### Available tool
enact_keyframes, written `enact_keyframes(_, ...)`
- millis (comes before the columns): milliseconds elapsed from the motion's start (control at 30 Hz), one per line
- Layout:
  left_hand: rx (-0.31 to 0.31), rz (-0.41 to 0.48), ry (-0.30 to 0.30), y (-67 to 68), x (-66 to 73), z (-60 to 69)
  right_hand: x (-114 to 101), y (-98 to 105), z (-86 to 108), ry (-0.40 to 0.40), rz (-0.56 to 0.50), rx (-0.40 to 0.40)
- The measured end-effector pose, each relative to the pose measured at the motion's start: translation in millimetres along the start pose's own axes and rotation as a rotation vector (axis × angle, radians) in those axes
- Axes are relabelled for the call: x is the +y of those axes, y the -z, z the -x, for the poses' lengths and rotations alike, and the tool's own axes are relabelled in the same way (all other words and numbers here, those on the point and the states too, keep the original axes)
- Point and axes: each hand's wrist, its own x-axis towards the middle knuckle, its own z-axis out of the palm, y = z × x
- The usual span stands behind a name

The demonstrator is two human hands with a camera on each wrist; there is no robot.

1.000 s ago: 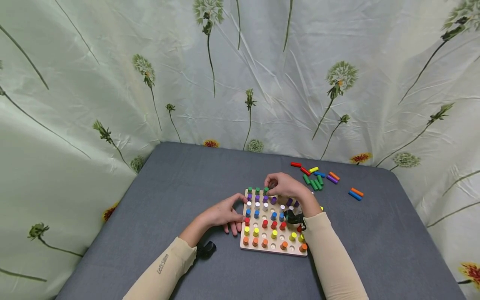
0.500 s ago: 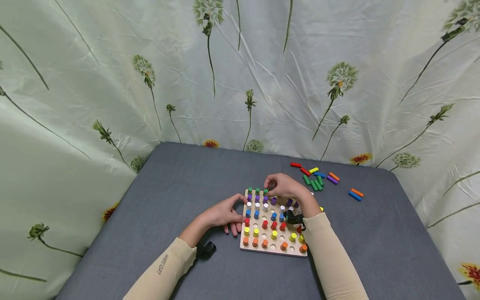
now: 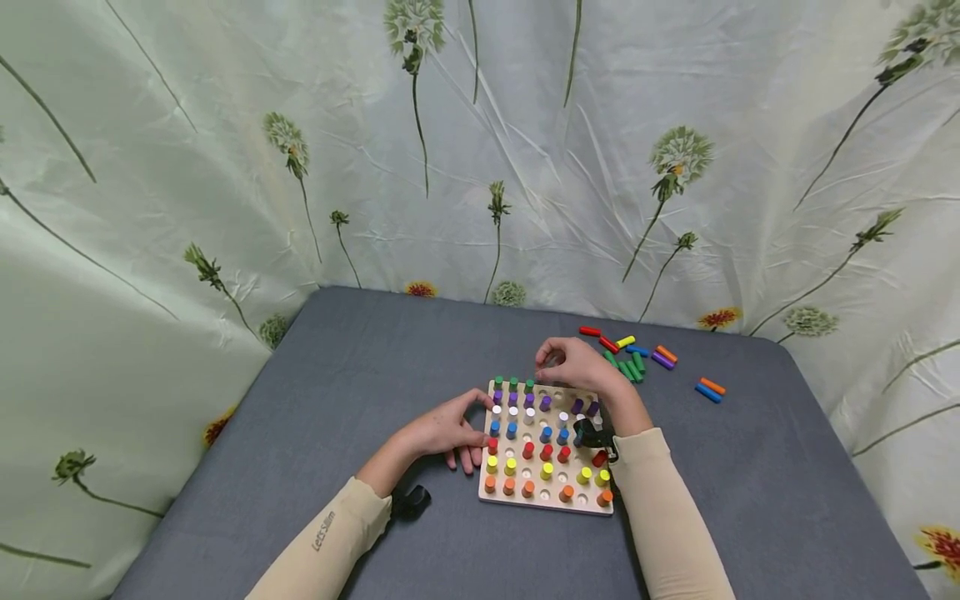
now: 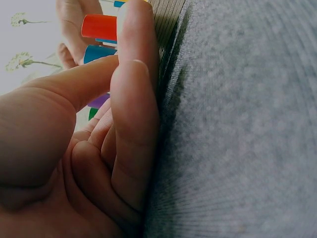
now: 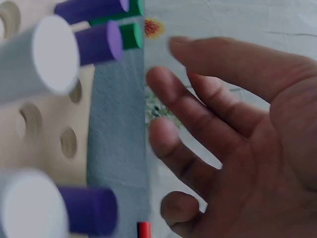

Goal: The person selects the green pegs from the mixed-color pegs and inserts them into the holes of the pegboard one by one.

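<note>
A wooden pegboard (image 3: 546,506) stands on the table, bearing rows of coloured upright pegs. Its far row has green pegs (image 3: 529,387) at the left, with bare holes to their right. My left hand (image 3: 444,427) rests against the board's left edge, thumb beside a red peg (image 4: 99,26) and index finger farther up. Over the far edge hovers my right hand (image 3: 576,368), just right of the third green peg. In the right wrist view its fingers are loosely bent and apart, holding nothing, clear of the nearest green peg (image 5: 131,35) and purple pegs (image 5: 99,42).
Loose pegs lie beyond the board to the right: several green pegs (image 3: 626,370), red ones (image 3: 590,332), a yellow one (image 3: 626,342), and blue, orange and purple ones. An orange peg (image 3: 712,386) and a blue peg (image 3: 708,392) lie farther right. A flowered curtain (image 3: 450,208) hangs behind.
My right hand has let go of the third green peg, which stands in the far row. It has lifted slightly up and to the right. The left hand stays at the board's edge.
</note>
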Motion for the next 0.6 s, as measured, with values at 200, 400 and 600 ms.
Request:
enact_keyframes(200,0.001,-0.003,-0.005,0.0,-1.5,-0.8,10,14,6.4,-0.050,-0.022,0.215)
enact_keyframes(400,-0.003,-0.007,-0.016,0.3,-3.0,-0.6,21,27,11.6,-0.125,-0.035,0.360)
enact_keyframes(600,0.000,-0.009,-0.019,0.5,-3.6,-1.7,35,39,15.0,-0.190,0.023,0.427)
